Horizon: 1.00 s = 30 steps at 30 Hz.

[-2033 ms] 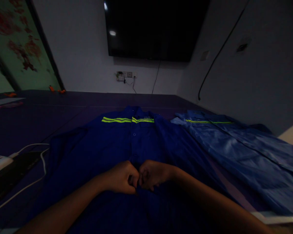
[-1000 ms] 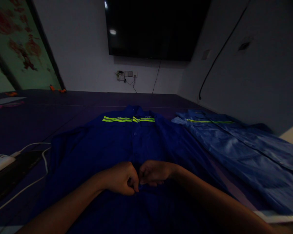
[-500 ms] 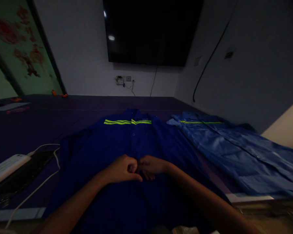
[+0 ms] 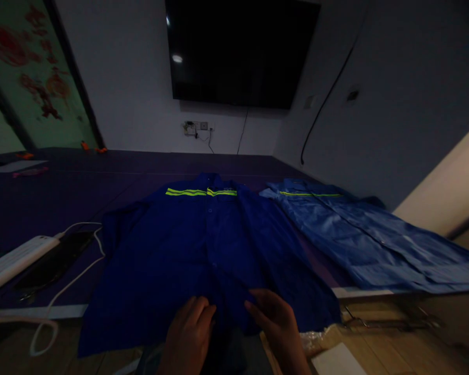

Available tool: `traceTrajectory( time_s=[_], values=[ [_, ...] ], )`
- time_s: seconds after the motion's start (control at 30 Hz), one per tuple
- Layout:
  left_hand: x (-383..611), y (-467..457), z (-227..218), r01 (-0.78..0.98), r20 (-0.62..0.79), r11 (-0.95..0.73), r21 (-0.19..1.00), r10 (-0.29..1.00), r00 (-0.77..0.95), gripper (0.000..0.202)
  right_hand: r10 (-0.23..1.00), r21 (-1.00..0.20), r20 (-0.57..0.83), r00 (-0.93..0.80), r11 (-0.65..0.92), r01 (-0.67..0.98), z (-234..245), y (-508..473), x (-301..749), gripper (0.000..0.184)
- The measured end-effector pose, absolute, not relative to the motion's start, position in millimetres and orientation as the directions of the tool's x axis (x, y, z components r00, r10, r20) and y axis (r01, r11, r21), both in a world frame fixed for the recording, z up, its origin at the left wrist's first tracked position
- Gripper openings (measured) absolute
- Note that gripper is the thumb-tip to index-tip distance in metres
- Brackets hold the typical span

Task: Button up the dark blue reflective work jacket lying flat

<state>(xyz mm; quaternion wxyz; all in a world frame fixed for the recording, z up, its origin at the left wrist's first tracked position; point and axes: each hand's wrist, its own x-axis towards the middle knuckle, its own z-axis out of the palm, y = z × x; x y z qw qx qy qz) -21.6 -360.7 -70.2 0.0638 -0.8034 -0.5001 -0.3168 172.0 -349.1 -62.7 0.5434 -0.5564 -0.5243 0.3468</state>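
Note:
A dark blue work shirt with a yellow-green reflective stripe lies flat, front up, on a dark purple surface. Its hem hangs at the near edge. My left hand rests by the bottom of the button placket, its fingers stretched out and lying on the cloth. My right hand is just to its right at the hem, fingers apart and pointing up-left. Neither hand grips the fabric. The room is dim.
A lighter blue shirt lies to the right on the same surface. A white power strip, a dark phone and a white cable lie at the left. A black screen hangs on the wall.
Both hands were closed together on the placket at mid-shirt. They have slid down to the hem and opened, and the camera has pulled back.

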Motion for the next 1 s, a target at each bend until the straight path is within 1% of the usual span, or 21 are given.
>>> traceTrajectory(
  time_s=[0.07,0.13,0.2,0.3,0.37,0.43,0.53,0.63,0.7,0.8,1.0],
  values=[
    [-22,-360,-75,0.847,0.639,-0.504,0.168,0.710,0.296,0.027,0.963,-0.989,0.140,0.228,0.124,0.083,-74,-356,163,0.040],
    [-23,-361,-78,0.847,0.660,-0.515,0.130,0.683,0.313,0.029,0.962,-0.994,0.108,0.249,0.105,0.028,-80,-359,156,0.042],
    [-22,-361,-80,0.855,0.649,-0.510,0.097,0.683,0.335,0.031,0.966,-0.996,0.090,0.244,0.090,0.013,-83,-361,150,0.042],
    [-18,-360,-79,0.873,0.623,-0.481,0.083,0.708,0.331,0.033,0.984,-0.995,0.096,0.151,0.093,0.030,-83,-362,144,0.039],
    [-16,-360,-73,0.868,0.587,-0.470,0.161,0.752,0.298,0.034,0.988,-0.990,0.129,0.080,0.124,0.065,-82,-363,140,0.037],
    [-14,-361,-63,0.825,0.519,-0.463,0.323,0.816,0.254,0.031,0.984,-0.979,0.174,0.035,0.169,0.113,-82,-365,137,0.035],
    [-16,-364,-46,0.694,0.409,-0.426,0.580,0.890,0.204,0.021,0.974,-0.958,0.225,-0.002,0.221,0.184,-80,-368,133,0.032],
    [-20,-368,-36,0.570,0.352,-0.384,0.726,0.920,0.172,0.017,0.959,-0.930,0.284,-0.001,0.276,0.242,-75,-369,129,0.031],
    [-21,-369,-36,0.502,0.335,-0.364,0.785,0.930,0.151,0.016,0.946,-0.907,0.324,-0.015,0.315,0.280,-71,-370,127,0.029],
    [-22,-370,-39,0.426,0.325,-0.347,0.836,0.937,0.126,0.018,0.927,-0.875,0.372,-0.033,0.363,0.319,-66,-371,125,0.025],
    [-21,-371,-41,0.415,0.325,-0.337,0.845,0.940,0.102,0.021,0.926,-0.856,0.377,0.003,0.347,0.382,-64,-372,122,0.023]
  ],
)
